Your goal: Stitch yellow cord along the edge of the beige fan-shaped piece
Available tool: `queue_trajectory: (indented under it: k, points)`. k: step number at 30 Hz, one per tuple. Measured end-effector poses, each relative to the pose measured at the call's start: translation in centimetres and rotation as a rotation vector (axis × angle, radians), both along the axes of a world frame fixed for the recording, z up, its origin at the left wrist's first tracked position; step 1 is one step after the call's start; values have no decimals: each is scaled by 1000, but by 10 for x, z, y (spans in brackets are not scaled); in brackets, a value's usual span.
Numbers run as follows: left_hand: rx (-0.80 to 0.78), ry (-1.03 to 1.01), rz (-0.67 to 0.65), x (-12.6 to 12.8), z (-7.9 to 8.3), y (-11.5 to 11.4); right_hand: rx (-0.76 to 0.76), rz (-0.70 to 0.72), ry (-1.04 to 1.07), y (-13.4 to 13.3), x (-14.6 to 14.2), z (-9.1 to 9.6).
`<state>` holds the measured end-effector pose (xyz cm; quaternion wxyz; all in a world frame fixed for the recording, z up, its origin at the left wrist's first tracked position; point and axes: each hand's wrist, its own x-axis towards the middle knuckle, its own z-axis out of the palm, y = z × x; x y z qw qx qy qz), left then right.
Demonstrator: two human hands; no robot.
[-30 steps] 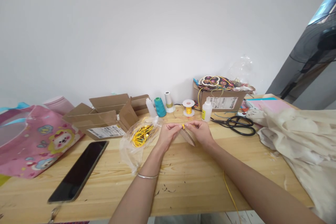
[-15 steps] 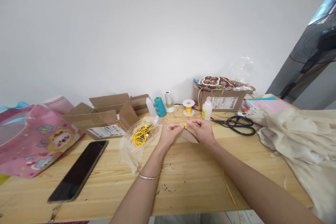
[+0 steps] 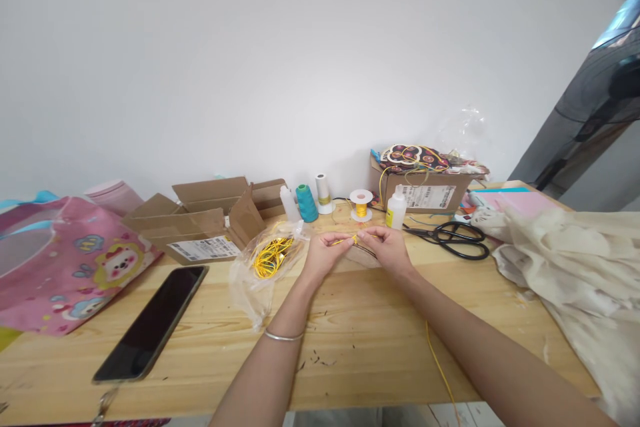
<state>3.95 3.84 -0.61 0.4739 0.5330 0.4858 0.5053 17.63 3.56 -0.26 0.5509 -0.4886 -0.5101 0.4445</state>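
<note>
Both hands meet over the middle of the table, fingertips pinched close together. My left hand (image 3: 325, 255) is closed on a thin yellow cord (image 3: 355, 239), and my right hand (image 3: 389, 250) pinches the same cord from the other side. Between the fingertips the cord forms a small knot-like bunch. A dark thin strand (image 3: 367, 251) runs from that spot under my right fingers; its kind is too small to tell. More yellow cord hangs below my right forearm over the table's front edge.
Behind the hands stand a yellow cord spool (image 3: 361, 205), a glue-like bottle (image 3: 397, 208) and a teal thread cone (image 3: 306, 203). Black scissors (image 3: 457, 240) lie to the right, near cream fabric (image 3: 590, 260). A bag of yellow cord (image 3: 270, 258), a phone (image 3: 153, 323) and a carton (image 3: 200, 230) are left.
The hands stay together at the cord. The dark strand between them lies flatter and shows less below the right fingers. The whole view has shifted slightly.
</note>
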Motion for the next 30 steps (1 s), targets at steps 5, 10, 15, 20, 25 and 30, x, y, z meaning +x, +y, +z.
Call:
queue_trajectory:
  k: [5,10,15,20,25,30]
  points:
    - [-6,10,-20,-1,1,-1,18,-12,-26,-2,-1,4]
    - [12,20,-16,-2,-2,1,-12,6,-3,-1,0,4]
    - [69,35,16,0,-2,0,-46,123,77,1,7,5]
    - [99,45,-29,3,1,-3,-141,293,269,-1,10,8]
    - [136,19,-57,7,0,-2,-208,361,405,-2,10,9]
    - [103,-73,-138,11,-3,-1,-234,349,415,-1,9,10]
